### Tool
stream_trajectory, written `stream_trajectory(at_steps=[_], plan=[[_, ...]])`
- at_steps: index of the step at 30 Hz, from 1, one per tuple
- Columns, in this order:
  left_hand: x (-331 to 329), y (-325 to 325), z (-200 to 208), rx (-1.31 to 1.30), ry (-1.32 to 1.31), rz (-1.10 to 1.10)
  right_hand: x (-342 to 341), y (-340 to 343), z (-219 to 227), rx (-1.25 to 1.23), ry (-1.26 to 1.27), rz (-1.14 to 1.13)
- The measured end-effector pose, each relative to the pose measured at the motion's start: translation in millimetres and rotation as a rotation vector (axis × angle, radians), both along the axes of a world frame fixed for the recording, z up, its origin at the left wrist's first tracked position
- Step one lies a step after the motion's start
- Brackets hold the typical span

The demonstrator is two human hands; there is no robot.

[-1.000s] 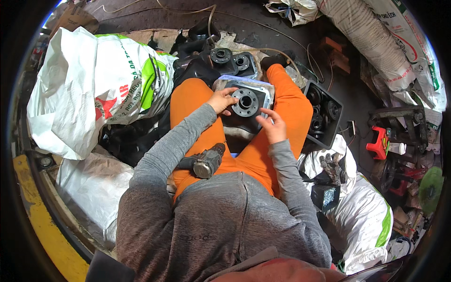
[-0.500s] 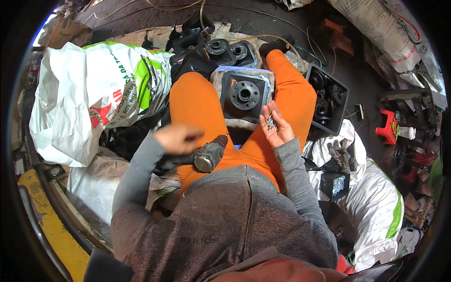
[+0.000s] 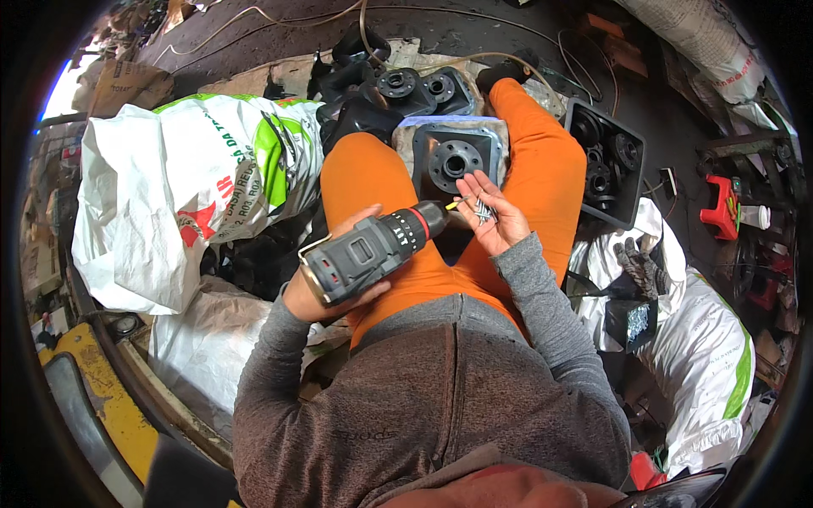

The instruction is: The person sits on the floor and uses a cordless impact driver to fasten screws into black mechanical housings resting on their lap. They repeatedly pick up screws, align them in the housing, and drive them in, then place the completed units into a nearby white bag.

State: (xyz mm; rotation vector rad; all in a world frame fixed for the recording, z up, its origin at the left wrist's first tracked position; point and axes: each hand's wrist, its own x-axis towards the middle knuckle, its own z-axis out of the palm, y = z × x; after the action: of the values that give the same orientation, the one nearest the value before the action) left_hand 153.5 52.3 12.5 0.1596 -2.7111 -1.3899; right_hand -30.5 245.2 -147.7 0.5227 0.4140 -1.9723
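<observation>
Drill (image 3: 364,258) I hold: matt plastic housing. My screws (image 3: 483,212): bright metal. Flanged disc (image 3: 439,164): smooth, dull. My trousers (image 3: 368,182): matt cloth. White sack (image 3: 140,199): creased, slightly glossy plastic.

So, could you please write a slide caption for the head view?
Left hand grips a power drill; open right hand holds silvery screws near a black flanged part.

Two hands (image 3: 306,298) (image 3: 501,222), one drill (image 3: 360,256), two legs (image 3: 368,179) (image 3: 544,157)
</observation>
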Motion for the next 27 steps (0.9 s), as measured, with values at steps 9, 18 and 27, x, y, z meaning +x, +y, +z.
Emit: stream_trajectory(at_steps=[9, 18, 27], plan=[[-16, 7, 3, 0.019, -0.160, 0.001, 7, -12, 4, 0.020, -0.125, -0.142], [-21, 11, -1, 0.017, -0.192, 0.035, 10, -19, 19, 0.063, -0.107, -0.150], [-21, 15, -3, -0.320, -0.113, -0.119, 13, -19, 20, 0.217, -0.041, -0.068]])
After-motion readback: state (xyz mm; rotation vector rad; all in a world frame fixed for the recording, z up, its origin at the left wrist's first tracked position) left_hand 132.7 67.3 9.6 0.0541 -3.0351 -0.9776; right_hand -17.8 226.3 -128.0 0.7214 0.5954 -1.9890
